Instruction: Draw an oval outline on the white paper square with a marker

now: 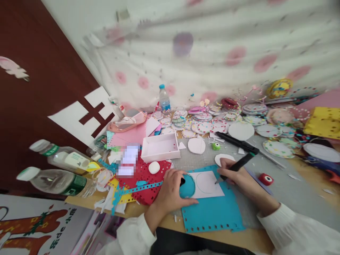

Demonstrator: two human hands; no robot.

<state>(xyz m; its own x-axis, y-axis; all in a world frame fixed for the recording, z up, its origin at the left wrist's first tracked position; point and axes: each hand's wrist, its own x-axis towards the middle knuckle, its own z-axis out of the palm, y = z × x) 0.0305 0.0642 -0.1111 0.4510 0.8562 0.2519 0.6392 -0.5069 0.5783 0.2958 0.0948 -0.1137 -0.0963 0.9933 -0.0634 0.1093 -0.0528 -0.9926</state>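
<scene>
On a blue sheet (212, 214) with star-shaped holes along its edge lies a white card (204, 182). A thin circle is drawn on the card, and left of it a round blue area looks like a cut-out hole. My left hand (170, 189) rests at the card's left end, thumb and fingers spread around that round area, with a small black thing by the fingertips that I cannot make out. My right hand (235, 173) grips a black craft knife (239, 164) with its tip close to the right of the drawn circle.
Around me are a white box (160, 148), a white round object (154, 168), red punched paper (148, 189), a black bar-like tool (236, 141), green (216, 146) and red (266, 179) punches. Stacked decorated discs (204, 126) line the back; bottles (53, 181) stand left.
</scene>
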